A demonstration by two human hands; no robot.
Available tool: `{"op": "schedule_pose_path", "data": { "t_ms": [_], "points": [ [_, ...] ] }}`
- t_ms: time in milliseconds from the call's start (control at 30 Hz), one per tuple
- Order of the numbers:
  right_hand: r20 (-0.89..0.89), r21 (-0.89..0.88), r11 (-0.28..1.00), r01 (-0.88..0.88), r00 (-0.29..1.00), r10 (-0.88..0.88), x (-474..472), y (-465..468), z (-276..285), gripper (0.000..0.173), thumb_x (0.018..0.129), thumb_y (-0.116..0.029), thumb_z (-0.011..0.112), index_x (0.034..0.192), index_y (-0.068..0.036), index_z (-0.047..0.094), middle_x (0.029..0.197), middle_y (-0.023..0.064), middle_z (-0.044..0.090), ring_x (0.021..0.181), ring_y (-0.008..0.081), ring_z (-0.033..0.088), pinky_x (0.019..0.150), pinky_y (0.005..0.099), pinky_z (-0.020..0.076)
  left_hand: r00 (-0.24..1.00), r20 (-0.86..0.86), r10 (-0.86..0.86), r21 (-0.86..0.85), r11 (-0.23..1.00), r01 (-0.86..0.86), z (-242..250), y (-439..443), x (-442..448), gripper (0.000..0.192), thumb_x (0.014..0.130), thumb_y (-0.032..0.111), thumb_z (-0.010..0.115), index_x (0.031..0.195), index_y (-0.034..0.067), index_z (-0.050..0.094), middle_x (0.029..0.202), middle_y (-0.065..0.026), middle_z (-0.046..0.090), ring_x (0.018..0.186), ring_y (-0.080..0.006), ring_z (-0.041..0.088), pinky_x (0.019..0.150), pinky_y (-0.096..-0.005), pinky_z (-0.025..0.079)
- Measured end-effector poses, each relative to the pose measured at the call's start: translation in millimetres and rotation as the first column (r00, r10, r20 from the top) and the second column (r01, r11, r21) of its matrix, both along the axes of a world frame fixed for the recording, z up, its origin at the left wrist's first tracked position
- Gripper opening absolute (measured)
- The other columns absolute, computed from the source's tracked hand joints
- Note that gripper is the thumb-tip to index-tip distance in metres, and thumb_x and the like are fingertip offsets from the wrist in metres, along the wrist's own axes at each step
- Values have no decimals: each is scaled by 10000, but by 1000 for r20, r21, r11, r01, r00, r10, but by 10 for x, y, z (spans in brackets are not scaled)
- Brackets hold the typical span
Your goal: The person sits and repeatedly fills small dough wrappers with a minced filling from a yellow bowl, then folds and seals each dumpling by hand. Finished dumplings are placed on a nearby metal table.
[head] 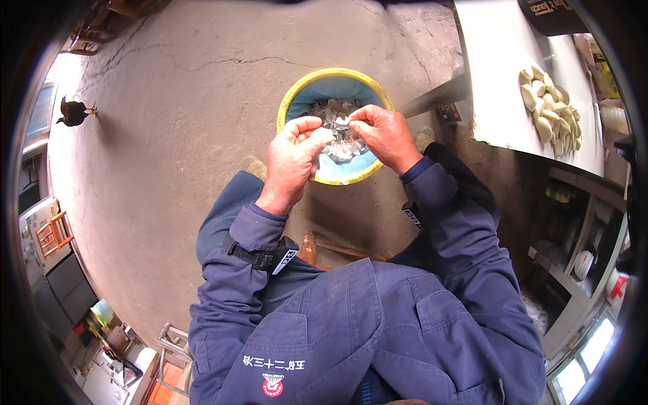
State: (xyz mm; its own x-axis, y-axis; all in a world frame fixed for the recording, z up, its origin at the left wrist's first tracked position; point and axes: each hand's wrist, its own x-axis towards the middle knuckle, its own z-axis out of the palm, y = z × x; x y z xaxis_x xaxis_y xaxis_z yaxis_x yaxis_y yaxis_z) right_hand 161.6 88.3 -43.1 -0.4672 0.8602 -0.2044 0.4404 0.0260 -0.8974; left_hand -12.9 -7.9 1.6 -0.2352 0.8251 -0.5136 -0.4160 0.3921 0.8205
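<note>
My left hand (pixel 295 157) is over a yellow-rimmed bin (pixel 349 178) with a blue lining. A small pale piece, seemingly a garlic clove (pixel 326 134), is held at its thumb and fingertips, partly hidden by them. Close by, my right hand (pixel 383 132) pinches a flake of white papery skin (pixel 343 121) between thumb and forefinger. Beneath both hands, dry garlic skins (pixel 345 150) are heaped inside the bin. To the right, a pile of peeled garlic cloves (pixel 552 109) lies on a white tabletop (pixel 498 91).
The bin stands on a cracked concrete floor (pixel 167 152) between my feet. A dark chicken (pixel 75 112) is at the far left. Below the tabletop are cabinet shelves (pixel 559 253). A wooden stool frame (pixel 174 359) stands at lower left, and a chair part (pixel 309 246) shows beneath me.
</note>
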Motion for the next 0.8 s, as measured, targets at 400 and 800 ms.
{"op": "schedule_pose_path", "data": {
  "t_ms": [400, 800],
  "points": [
    [-220, -126, 992, 28, 974, -55, -65, -6, -83, 186, 888, -217, 714, 905, -33, 722, 795, 80, 713, 725, 165, 663, 706, 315, 532, 997, 62, 50, 46, 998, -53, -23, -21, -42, 221, 940, 121, 672, 1118, 20, 588, 864, -53, 689, 456, -27, 454, 390, -174, 344],
    [-394, 47, 966, -253, 884, 251, -39, -52, 190, 199, 868, -76, 746, 1062, -40, 721, 1056, 60, 681, 917, 122, 645, 779, 255, 520, 990, 130, -51, 23, 999, 48, -32, -30, -13, 183, 1003, 214, 603, 1065, 42, 615, 810, -21, 649, 465, -34, 455, 390, -179, 355]
  ]
}}
